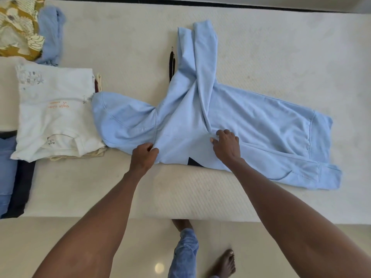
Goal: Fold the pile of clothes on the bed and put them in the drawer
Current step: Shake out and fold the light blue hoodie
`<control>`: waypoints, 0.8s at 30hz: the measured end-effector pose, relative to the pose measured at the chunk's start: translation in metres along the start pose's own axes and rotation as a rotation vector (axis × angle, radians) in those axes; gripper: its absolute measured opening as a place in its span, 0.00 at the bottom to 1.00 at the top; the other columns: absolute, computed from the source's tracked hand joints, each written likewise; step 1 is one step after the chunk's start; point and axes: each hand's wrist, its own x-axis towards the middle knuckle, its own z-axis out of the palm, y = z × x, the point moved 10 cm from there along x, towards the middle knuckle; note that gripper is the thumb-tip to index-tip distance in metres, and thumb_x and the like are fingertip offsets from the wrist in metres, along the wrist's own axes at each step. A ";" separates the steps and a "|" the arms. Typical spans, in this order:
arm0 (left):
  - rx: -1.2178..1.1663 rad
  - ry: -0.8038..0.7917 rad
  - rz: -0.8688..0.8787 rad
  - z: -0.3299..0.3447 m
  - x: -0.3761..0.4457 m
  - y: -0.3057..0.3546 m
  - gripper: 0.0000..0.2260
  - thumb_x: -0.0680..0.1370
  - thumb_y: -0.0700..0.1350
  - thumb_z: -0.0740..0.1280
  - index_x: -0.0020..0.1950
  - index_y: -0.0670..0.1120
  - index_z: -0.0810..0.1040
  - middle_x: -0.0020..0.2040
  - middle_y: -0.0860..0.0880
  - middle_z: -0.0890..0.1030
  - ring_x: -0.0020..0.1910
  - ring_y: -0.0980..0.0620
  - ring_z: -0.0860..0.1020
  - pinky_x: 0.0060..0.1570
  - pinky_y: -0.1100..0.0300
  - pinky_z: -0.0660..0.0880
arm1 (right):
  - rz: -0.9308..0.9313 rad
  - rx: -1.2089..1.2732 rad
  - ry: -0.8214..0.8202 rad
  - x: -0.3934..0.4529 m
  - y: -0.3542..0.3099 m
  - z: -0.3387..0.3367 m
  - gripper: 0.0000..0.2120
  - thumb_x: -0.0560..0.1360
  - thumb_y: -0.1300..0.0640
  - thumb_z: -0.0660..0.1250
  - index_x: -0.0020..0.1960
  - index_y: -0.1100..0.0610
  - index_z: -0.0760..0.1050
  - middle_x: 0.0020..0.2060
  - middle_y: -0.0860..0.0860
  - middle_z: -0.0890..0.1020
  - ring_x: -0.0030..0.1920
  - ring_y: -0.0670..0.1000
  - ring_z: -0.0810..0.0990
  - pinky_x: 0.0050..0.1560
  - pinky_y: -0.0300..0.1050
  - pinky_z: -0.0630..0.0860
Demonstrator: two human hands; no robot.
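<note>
**Blue hoodie spread on the bed, both hands on its near edge**

From my remote seat I see the light blue hoodie (230, 117) lying flat across the white bed (130, 37), hood pointing left, hem to the right. One sleeve is folded up over the body and points toward the far side of the bed. A black drawstring (171, 65) shows just beside that sleeve.

The left hand (143, 155) pinches the cloth at the seam where hood meets body, its grip clamped on the hoodie. The right hand (226, 146) rests on the chest area near the base of the folded sleeve, fingers curled into the fabric, gripping it too.

To the left, touching the hood, sits a folded white t-shirt (56, 113) on top of a cream garment. Further left lie folded jeans (7, 173) and a dark garment (22, 189). At the far left corner are a yellow patterned cloth (18, 27) and another pale blue garment (51, 35), unfolded.
</note>
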 end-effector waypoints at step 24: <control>0.720 0.127 0.641 0.074 0.047 0.161 0.10 0.70 0.41 0.58 0.43 0.41 0.79 0.48 0.42 0.76 0.48 0.40 0.74 0.45 0.48 0.69 | 0.031 0.011 0.252 0.069 -0.038 -0.050 0.07 0.77 0.63 0.60 0.53 0.64 0.72 0.53 0.61 0.74 0.50 0.62 0.75 0.49 0.50 0.67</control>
